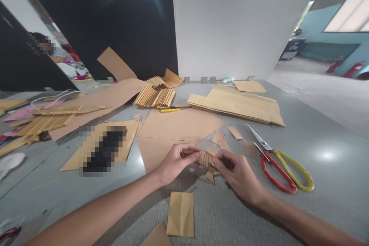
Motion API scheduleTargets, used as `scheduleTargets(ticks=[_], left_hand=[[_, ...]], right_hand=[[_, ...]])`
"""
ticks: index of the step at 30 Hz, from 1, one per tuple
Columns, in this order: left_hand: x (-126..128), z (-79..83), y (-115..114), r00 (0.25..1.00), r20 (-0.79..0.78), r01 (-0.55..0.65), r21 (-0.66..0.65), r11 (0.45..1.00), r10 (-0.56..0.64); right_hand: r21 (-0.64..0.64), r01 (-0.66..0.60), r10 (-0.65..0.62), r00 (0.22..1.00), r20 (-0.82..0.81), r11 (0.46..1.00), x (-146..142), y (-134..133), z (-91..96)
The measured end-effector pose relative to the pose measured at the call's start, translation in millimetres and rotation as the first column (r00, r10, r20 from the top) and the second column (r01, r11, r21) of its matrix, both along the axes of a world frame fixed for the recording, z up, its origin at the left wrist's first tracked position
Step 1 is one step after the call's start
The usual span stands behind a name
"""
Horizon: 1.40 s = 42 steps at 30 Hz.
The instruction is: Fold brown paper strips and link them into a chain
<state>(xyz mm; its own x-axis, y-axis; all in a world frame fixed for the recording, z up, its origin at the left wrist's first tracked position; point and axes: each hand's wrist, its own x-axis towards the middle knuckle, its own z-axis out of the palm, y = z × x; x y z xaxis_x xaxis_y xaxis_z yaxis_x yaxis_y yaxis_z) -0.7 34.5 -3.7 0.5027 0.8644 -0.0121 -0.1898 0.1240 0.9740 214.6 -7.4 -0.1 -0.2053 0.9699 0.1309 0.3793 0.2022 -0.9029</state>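
Note:
Between my two hands is a small piece of pleated brown paper (204, 158), its folds showing in the gap. My left hand (181, 161) pinches its left end with thumb and fingers. On the other side, my right hand (235, 171) has its fingertips closed on the right end. Pieces of cut brown paper lie just under and behind the hands, one a pointed scrap (210, 177). A creased brown paper rectangle (180, 214) rests on the table nearer to me. Scissors (271, 152) with one red and one yellow handle lie spread right of my right hand.
A yellow utility knife (168, 109) lies by stacked pleated paper (154, 97). Large brown sheets (178, 123) cover the table's middle, with folded paper (239, 105) at back right. A white panel (230, 27) and a black panel (129, 27) stand behind. A person (43, 44) sits at far left.

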Motion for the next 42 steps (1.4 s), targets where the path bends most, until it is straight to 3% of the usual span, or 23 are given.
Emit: scheduleTargets(ticks=[5,12,21,24,27,30,33,36,42], left_hand=[[-0.3,3.1,-2.5,0.999,0.039,0.032,0.029,0.999,-0.033],[-1.9,2.9,-3.8,0.999,-0.035,0.042,0.041,0.998,-0.04],[-0.4,4.2,-2.6,0.995,-0.083,-0.048,0.09,0.995,0.055],[-0.6,4.1,-2.4,0.998,-0.064,-0.007,0.037,0.999,0.009],[-0.8,3.0,-2.8,0.997,-0.041,0.068,-0.021,0.997,-0.069],[-1.5,2.3,-3.6,0.993,0.019,0.119,-0.069,0.991,-0.118],[-2.8,3.5,-4.2,0.983,0.101,0.164,-0.116,0.98,-0.153],[-3.4,5.9,-4.2,0.977,0.145,0.177,-0.144,0.974,-0.157],[-3.4,2.7,-1.8,0.985,0.116,0.147,-0.148,0.978,-0.131]], right_hand=[[0.025,0.035,-0.034,0.999,-0.04,0.999,-0.8,-3.4,-3.8],[0.008,0.009,-0.008,0.996,-0.09,1.0,-1.0,-3.3,-8.2],[-0.03,-0.089,0.085,0.991,-0.108,0.996,-3.4,-6.6,0.2],[-0.046,-0.079,0.073,0.99,-0.117,0.996,-3.4,-5.2,-1.2],[0.074,0.011,-0.009,1.0,-0.022,0.997,-2.9,-6.5,-3.4],[0.329,0.066,-0.112,0.986,0.121,0.942,-2.6,-11.3,-4.4],[0.525,-0.067,-0.041,0.981,0.19,0.848,-2.0,-15.7,-4.7],[0.615,-0.162,0.013,0.971,0.24,0.772,-0.7,-16.9,-5.1],[0.663,-0.204,-0.044,0.941,0.337,0.72,5.2,-17.6,-8.5]])
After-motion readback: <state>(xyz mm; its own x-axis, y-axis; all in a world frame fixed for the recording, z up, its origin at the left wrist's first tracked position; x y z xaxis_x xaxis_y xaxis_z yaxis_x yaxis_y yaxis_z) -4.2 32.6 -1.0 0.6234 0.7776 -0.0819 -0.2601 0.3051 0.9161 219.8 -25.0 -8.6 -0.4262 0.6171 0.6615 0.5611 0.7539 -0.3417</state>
